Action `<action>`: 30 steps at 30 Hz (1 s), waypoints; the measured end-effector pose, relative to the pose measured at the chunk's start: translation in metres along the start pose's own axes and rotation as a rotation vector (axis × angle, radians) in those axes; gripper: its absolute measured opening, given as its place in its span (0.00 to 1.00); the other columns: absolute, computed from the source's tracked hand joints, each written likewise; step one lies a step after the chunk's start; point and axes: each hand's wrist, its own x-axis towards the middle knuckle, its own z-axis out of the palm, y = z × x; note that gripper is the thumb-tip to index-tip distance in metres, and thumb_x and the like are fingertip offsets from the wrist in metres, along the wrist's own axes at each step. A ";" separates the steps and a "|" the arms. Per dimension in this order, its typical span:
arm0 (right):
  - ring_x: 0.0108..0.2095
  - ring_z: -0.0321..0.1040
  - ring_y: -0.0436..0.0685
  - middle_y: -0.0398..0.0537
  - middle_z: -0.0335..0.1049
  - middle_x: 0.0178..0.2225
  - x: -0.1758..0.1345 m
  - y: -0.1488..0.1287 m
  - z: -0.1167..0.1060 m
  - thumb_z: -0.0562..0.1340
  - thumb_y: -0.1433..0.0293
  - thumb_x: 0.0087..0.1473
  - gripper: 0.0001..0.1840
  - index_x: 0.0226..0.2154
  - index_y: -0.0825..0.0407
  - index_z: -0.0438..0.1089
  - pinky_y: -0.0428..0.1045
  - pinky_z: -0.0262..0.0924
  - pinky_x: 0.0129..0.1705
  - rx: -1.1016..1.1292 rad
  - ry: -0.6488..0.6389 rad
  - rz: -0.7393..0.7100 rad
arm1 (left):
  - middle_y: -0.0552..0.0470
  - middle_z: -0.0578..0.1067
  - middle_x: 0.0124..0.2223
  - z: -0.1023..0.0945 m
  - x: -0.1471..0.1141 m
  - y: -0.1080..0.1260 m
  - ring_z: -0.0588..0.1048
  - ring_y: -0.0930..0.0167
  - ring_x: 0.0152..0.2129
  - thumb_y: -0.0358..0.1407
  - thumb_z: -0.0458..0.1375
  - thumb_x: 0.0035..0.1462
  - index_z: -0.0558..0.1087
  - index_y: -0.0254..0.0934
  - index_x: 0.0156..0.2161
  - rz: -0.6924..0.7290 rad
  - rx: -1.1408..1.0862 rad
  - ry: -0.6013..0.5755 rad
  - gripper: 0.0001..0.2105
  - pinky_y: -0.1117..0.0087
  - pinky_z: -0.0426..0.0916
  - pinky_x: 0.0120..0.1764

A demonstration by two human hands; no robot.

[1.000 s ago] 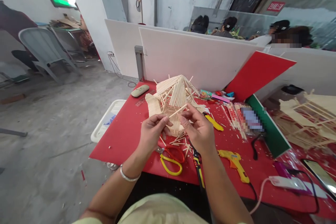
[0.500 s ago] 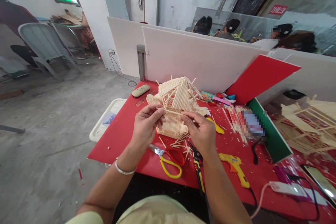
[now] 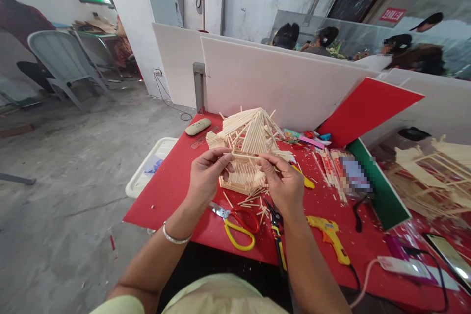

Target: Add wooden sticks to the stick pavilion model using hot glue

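Note:
Between my two hands runs a thin pale wooden stick, held roughly level. My left hand pinches its left end, and my right hand pinches the right end. Just behind the stick stands a small house model built of the same sticks, with a pointed roof; my fingers hide part of it. Short cut sticks lie in front of the model. Nearer to me are scissors with red and yellow handles and black-and-yellow pliers, partly behind my right forearm.
A yellow glue gun lies on the red table, right of my right arm. Bundled sticks and a green board are farther right. White panels rise behind the model. A computer mouse-like beige case sits at the back left.
My right hand has shifted slightly to the right along the stick, showing more of it between my hands. Both hands keep their pinch. Another person's head has appeared at the back right.

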 end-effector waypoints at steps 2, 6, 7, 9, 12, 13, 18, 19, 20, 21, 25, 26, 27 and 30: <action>0.32 0.74 0.50 0.42 0.78 0.34 0.001 -0.001 -0.001 0.61 0.60 0.59 0.11 0.42 0.45 0.76 0.45 0.65 0.33 -0.002 0.006 0.002 | 0.50 0.76 0.26 -0.001 0.001 -0.002 0.73 0.76 0.20 0.36 0.68 0.50 0.79 0.32 0.38 0.022 0.035 -0.003 0.11 0.78 0.65 0.19; 0.35 0.73 0.50 0.42 0.78 0.36 0.000 0.001 -0.002 0.62 0.61 0.58 0.10 0.39 0.46 0.77 0.45 0.64 0.37 -0.101 -0.064 -0.072 | 0.51 0.76 0.26 -0.001 0.005 0.001 0.71 0.78 0.19 0.37 0.68 0.50 0.78 0.33 0.36 0.018 0.014 0.017 0.10 0.79 0.64 0.19; 0.34 0.73 0.50 0.41 0.78 0.36 -0.001 0.002 -0.001 0.62 0.61 0.58 0.10 0.38 0.46 0.77 0.45 0.64 0.36 -0.102 -0.104 -0.073 | 0.52 0.75 0.25 0.000 0.007 0.003 0.71 0.78 0.18 0.37 0.68 0.50 0.78 0.33 0.36 0.012 0.002 0.022 0.10 0.79 0.64 0.19; 0.31 0.72 0.49 0.41 0.78 0.34 -0.004 0.004 0.000 0.62 0.60 0.58 0.10 0.37 0.46 0.77 0.44 0.63 0.34 -0.076 -0.166 -0.048 | 0.53 0.74 0.24 0.002 0.009 0.008 0.71 0.78 0.18 0.38 0.69 0.49 0.78 0.33 0.35 -0.004 -0.012 0.023 0.11 0.79 0.64 0.19; 0.29 0.71 0.48 0.40 0.77 0.30 -0.006 0.004 -0.001 0.62 0.59 0.58 0.11 0.37 0.47 0.76 0.44 0.63 0.32 -0.025 -0.130 0.020 | 0.53 0.74 0.23 0.001 0.010 0.012 0.71 0.77 0.18 0.39 0.69 0.48 0.77 0.34 0.33 -0.016 0.028 -0.001 0.11 0.78 0.64 0.19; 0.29 0.70 0.48 0.40 0.76 0.30 -0.005 0.003 -0.002 0.62 0.58 0.58 0.12 0.36 0.47 0.76 0.44 0.63 0.32 -0.010 -0.091 0.042 | 0.53 0.74 0.23 0.000 0.010 0.012 0.71 0.76 0.18 0.39 0.69 0.49 0.78 0.34 0.33 -0.015 0.064 -0.018 0.11 0.78 0.64 0.18; 0.26 0.69 0.48 0.41 0.76 0.28 0.012 -0.007 -0.005 0.63 0.57 0.56 0.13 0.36 0.48 0.77 0.44 0.62 0.29 0.027 0.075 0.071 | 0.51 0.75 0.22 -0.005 0.002 0.008 0.70 0.76 0.17 0.39 0.68 0.50 0.79 0.33 0.33 -0.007 0.306 -0.167 0.10 0.75 0.65 0.20; 0.26 0.69 0.48 0.41 0.76 0.28 0.014 -0.009 -0.004 0.63 0.56 0.56 0.14 0.36 0.48 0.77 0.44 0.62 0.29 0.036 0.085 0.067 | 0.52 0.75 0.22 -0.004 0.000 0.007 0.69 0.76 0.16 0.39 0.68 0.50 0.80 0.34 0.34 -0.010 0.335 -0.193 0.10 0.75 0.66 0.20; 0.25 0.69 0.48 0.41 0.76 0.28 0.016 -0.011 -0.003 0.64 0.56 0.55 0.14 0.38 0.48 0.77 0.45 0.62 0.28 0.052 0.088 0.064 | 0.52 0.75 0.22 -0.003 -0.003 0.005 0.69 0.77 0.15 0.39 0.67 0.51 0.80 0.34 0.34 -0.014 0.346 -0.207 0.10 0.75 0.66 0.20; 0.25 0.68 0.48 0.42 0.76 0.28 0.016 -0.013 0.000 0.64 0.56 0.55 0.15 0.40 0.47 0.77 0.45 0.62 0.28 0.070 0.085 0.061 | 0.52 0.75 0.22 -0.001 -0.005 0.004 0.70 0.76 0.15 0.39 0.66 0.52 0.79 0.34 0.35 -0.019 0.333 -0.203 0.10 0.75 0.66 0.20; 0.29 0.70 0.49 0.43 0.77 0.34 0.002 -0.017 0.013 0.63 0.59 0.56 0.15 0.44 0.45 0.75 0.45 0.64 0.30 0.073 0.048 0.018 | 0.48 0.78 0.29 0.007 -0.008 -0.001 0.76 0.72 0.20 0.42 0.65 0.53 0.76 0.33 0.35 -0.064 0.143 -0.111 0.12 0.76 0.66 0.19; 0.31 0.70 0.50 0.44 0.77 0.35 -0.003 -0.016 0.017 0.63 0.59 0.57 0.13 0.43 0.45 0.76 0.46 0.64 0.31 0.050 0.023 0.003 | 0.47 0.78 0.31 0.009 -0.007 -0.002 0.76 0.72 0.21 0.42 0.65 0.52 0.75 0.33 0.35 -0.085 0.102 -0.100 0.13 0.76 0.65 0.19; 0.32 0.71 0.51 0.44 0.77 0.35 -0.008 -0.014 0.020 0.62 0.60 0.57 0.12 0.40 0.46 0.76 0.46 0.65 0.33 0.029 -0.006 -0.005 | 0.47 0.78 0.31 0.010 -0.006 -0.002 0.76 0.72 0.21 0.43 0.66 0.52 0.75 0.33 0.35 -0.105 0.073 -0.093 0.13 0.77 0.65 0.18; 0.32 0.71 0.52 0.44 0.77 0.33 -0.018 -0.007 0.027 0.60 0.60 0.59 0.12 0.36 0.48 0.76 0.46 0.65 0.34 -0.001 -0.068 0.011 | 0.51 0.76 0.29 0.012 -0.002 -0.004 0.73 0.76 0.18 0.43 0.66 0.51 0.72 0.33 0.34 -0.149 0.028 -0.066 0.14 0.78 0.62 0.16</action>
